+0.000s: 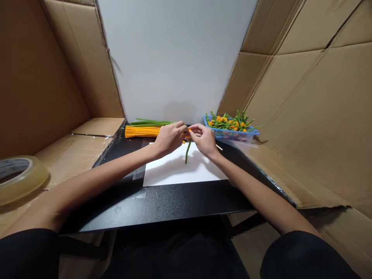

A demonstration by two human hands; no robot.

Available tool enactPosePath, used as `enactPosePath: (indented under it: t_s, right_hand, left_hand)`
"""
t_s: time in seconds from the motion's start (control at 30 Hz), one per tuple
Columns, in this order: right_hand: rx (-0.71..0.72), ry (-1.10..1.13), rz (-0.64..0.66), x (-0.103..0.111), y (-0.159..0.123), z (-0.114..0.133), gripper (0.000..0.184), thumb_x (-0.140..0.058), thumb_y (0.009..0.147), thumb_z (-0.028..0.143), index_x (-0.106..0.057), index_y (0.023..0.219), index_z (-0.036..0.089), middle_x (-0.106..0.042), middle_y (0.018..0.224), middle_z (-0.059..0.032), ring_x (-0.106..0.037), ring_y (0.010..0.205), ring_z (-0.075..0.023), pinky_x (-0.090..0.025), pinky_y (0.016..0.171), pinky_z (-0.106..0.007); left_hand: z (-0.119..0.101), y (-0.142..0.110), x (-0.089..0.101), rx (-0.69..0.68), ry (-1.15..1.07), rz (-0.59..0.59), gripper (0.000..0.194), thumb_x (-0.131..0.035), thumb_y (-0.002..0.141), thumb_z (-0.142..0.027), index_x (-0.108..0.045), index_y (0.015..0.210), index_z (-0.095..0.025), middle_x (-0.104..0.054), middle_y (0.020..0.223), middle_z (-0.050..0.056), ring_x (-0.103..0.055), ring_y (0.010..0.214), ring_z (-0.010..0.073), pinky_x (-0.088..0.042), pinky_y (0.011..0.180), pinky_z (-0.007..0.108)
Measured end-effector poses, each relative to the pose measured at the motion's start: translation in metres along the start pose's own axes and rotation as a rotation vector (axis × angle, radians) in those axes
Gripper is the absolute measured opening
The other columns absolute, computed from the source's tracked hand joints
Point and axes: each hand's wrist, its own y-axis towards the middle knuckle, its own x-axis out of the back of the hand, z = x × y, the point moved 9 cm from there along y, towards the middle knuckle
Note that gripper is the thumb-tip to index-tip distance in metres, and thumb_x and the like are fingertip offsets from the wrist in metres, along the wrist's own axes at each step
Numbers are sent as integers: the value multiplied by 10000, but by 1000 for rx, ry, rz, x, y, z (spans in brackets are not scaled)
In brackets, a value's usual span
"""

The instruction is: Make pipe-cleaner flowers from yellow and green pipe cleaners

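Observation:
My left hand [172, 136] and my right hand [205, 140] meet above a white sheet of paper [174, 174], fingers closed in a pinch. Between their fingertips is a small pipe-cleaner flower with a bit of orange at the top, mostly hidden by the fingers. Its fuzzy green stem [188, 152] hangs down over the paper. Just behind my left hand lie a bundle of orange pipe cleaners [141, 132] and some green pipe cleaners [142, 124].
A blue basket [232, 134] at the back right holds several green-and-orange pipe-cleaner pieces. A thin pale stick [219, 147] lies beside my right wrist. Cardboard walls [316, 116] flank the black table [162, 205]. On the left rests a roll of clear tape [37, 176].

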Motion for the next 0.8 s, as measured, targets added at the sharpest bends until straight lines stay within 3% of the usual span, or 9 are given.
enactPosePath:
  t_s: [0.23, 0.4, 0.57, 0.8]
  right_hand:
    - [129, -14, -76, 3, -12, 26, 201, -639, 868, 275, -760, 983, 165, -799, 959, -82, -770, 845, -207, -633, 852, -344]
    - [218, -49, -128, 3, -15, 34, 193, -631, 867, 234, -777, 984, 186, -809, 938, -52, -773, 826, -194, -635, 838, -335]
    - [135, 51, -118, 5, -7, 20, 167, -665, 819, 213, -781, 934, 177, -809, 902, -66, -776, 817, -212, -646, 824, -360]
    - [47, 186, -28, 1, 1, 7, 215, -684, 832, 295, -769, 990, 176, -800, 1021, -92, -766, 956, -234, -625, 922, -415]
  left_hand:
    - [4, 3, 6, 0, -75, -77, 166, -570, 958, -194, -730, 940, -155, -724, 936, 75, -614, 758, 159, -399, 673, 271]
    - [-4, 4, 11, -121, -86, -113, 199, -533, 941, -130, -725, 892, -150, -712, 852, 64, -615, 733, 159, -410, 659, 272]
    - [-1, 5, 2, -139, -82, -66, 184, -552, 951, -152, -735, 935, -155, -723, 868, 65, -638, 736, 163, -415, 648, 269]
    - [7, 9, 11, -78, -64, -54, 155, -586, 913, -155, -734, 955, -173, -737, 933, 55, -656, 787, 171, -410, 635, 265]
